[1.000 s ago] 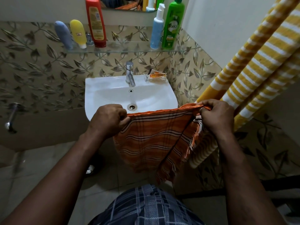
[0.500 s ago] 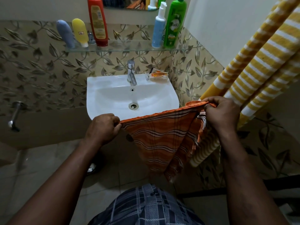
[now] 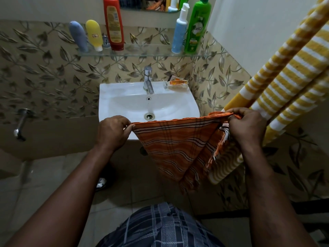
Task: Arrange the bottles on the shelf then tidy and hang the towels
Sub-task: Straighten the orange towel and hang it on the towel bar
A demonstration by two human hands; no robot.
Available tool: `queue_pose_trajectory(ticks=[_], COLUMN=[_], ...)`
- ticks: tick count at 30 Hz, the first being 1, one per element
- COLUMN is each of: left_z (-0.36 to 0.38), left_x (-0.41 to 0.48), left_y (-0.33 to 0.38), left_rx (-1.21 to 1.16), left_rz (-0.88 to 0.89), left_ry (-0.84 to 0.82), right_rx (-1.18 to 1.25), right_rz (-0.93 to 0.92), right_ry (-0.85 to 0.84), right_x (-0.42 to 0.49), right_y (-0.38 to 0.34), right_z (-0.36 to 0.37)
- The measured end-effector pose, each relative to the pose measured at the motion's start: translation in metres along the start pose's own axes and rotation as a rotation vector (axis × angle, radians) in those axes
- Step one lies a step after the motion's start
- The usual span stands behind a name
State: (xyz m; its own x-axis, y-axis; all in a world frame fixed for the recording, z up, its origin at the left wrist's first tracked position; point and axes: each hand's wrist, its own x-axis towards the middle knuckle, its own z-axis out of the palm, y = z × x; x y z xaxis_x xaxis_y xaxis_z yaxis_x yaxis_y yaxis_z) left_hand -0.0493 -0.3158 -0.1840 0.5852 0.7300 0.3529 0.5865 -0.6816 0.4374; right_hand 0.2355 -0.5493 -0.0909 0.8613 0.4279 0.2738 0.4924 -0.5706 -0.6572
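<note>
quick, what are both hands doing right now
Left hand: pinching the top edge of the orange striped towel.
Right hand: gripping the same towel's other top corner.

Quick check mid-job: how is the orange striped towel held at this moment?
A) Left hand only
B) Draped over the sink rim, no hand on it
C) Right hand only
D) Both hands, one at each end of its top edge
D: the left hand pinches one end of the orange towel and the right hand grips the other end, in front of the sink.
</note>
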Motion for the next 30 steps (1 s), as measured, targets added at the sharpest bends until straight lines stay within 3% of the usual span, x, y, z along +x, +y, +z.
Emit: queue_pose_trajectory(ticks=[11,22,30], left_z=[0.003,0.01,0.015], left_x=[0.009,0.008,0.011], left_y=[0.019,0.005,0.003], left_rx=[-0.111,-0.209,-0.268], left_rz=[-0.194,-0.259,-0.432], left_ry=[0.037,0.12,0.149], right_rx=[-0.005,0.006,0.067], right_rz=[-0.009,-0.035,-0.02], right_ry=[0.011,-0.029,-0.023], right_x=[0.002,-0.004,-0.003], right_y=[-0.003,-0.012,-0.009], right_z=[0.002,0.011,0.017])
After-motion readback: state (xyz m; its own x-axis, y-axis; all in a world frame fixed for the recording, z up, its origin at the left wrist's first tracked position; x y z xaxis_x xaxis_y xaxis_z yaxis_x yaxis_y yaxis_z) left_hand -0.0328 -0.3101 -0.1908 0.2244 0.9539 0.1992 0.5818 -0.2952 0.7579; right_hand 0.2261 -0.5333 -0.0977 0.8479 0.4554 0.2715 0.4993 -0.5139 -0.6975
